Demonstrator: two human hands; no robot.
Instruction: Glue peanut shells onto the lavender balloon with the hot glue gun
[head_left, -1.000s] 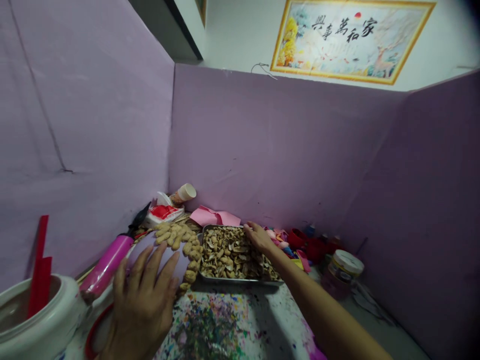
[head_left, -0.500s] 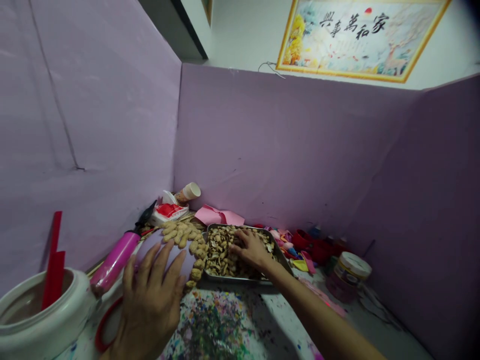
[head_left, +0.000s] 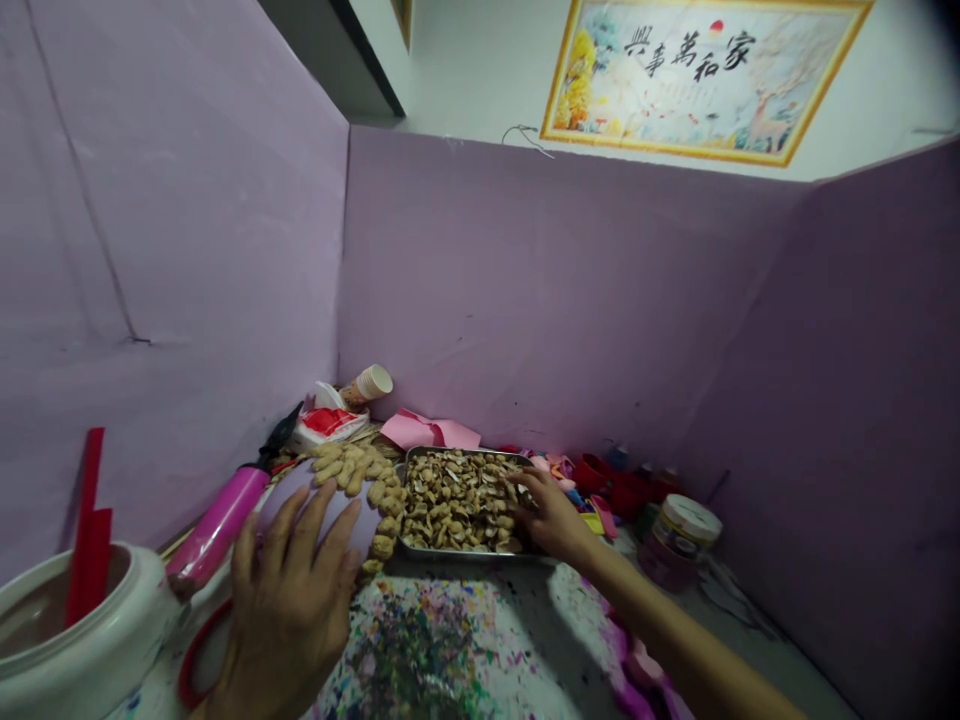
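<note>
My left hand [head_left: 289, 600] lies flat with spread fingers on a lilac balloon-like ball [head_left: 319, 510] that has whole peanut shells [head_left: 367, 480] stuck over its top and right side. My right hand [head_left: 551, 515] reaches into the right end of a metal tray [head_left: 465, 552] heaped with broken peanut shells [head_left: 450, 500]. Its fingers curl down among the shells, and what they hold is hidden.
A white ceramic pot [head_left: 75, 640] with a red stick [head_left: 82, 530] stands at the near left, a pink tube [head_left: 217, 525] beside it. A paper cup [head_left: 371, 383], pink paper [head_left: 427, 432], coloured balloons [head_left: 592, 490] and a lidded jar [head_left: 679, 540] lie along the purple partition walls. The tabletop [head_left: 442, 650] is paint-spattered.
My right hand went from the tray's far edge into the middle of the shells, then drew back to the tray's right end. The left hand stayed on the ball.
</note>
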